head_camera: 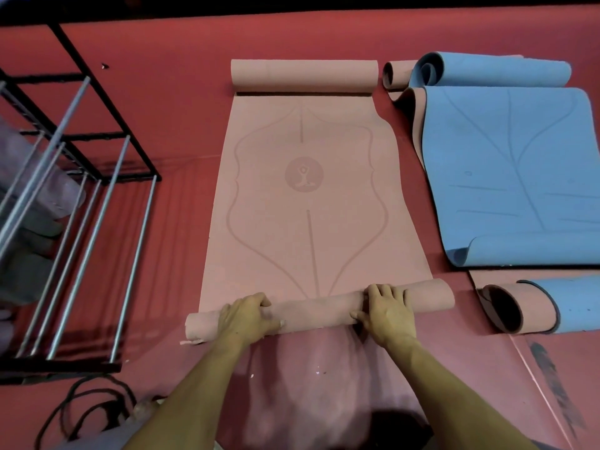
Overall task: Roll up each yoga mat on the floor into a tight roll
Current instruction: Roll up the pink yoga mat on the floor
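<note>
L hand (pixel 244 316) and R hand (pixel 386 311) both grip the rolled near end of the pink mat (pixel 308 196), fingers curled over the roll, thumbs on the near side. Mat lies flat on the red floor (pixel 168 102), far end also curled into a roll. Blue mat (pixel 516 170) lies just beside it at R, part unrolled; metal rack (pixel 81 196) stands at L.
</note>
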